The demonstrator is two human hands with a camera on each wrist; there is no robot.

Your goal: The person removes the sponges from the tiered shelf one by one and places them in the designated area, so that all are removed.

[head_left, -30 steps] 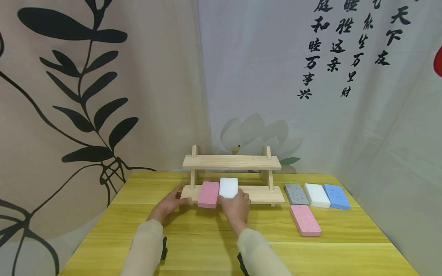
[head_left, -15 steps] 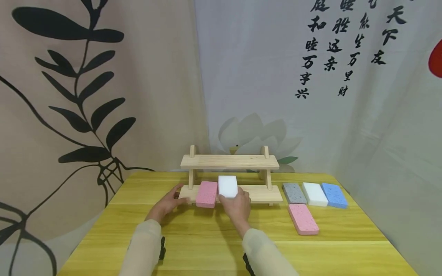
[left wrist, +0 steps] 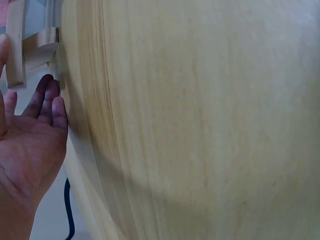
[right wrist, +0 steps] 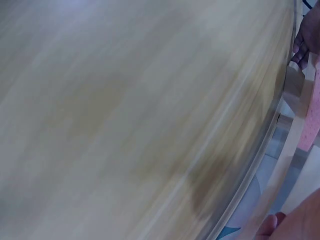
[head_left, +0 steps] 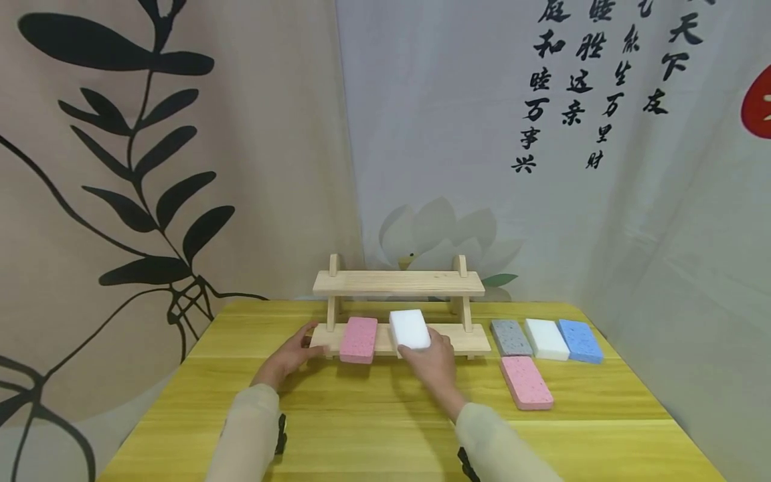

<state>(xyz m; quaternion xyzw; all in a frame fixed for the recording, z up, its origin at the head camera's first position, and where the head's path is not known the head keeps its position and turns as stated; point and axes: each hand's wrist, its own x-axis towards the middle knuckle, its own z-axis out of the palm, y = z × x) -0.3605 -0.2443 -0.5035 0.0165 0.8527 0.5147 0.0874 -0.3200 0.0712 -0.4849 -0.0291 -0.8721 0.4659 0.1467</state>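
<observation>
A two-tier wooden rack (head_left: 397, 284) stands at the table's far side. My left hand (head_left: 288, 356) holds the left end of its lower shelf, the thumb in front and the fingers behind. In the left wrist view, the other fingers of the left hand (left wrist: 32, 137) extend past the shelf end. A pink sponge (head_left: 358, 340) leans on the lower shelf. To its right, my right hand (head_left: 435, 363) grips a white sponge (head_left: 410, 329) by its lower part, tilted at the shelf front. Whether that sponge touches the shelf, I cannot tell.
Right of the rack lie a grey sponge (head_left: 510, 337), a white sponge (head_left: 546, 339) and a blue sponge (head_left: 579, 341) side by side on the wooden table (head_left: 361, 428). Another pink sponge (head_left: 527, 383) lies nearer. Printed fabric (head_left: 277, 147) hangs behind the table.
The right hand has moved right with the white sponge, which stood against the pink one and now sits apart, turned slightly. The left hand stays at the shelf end.
</observation>
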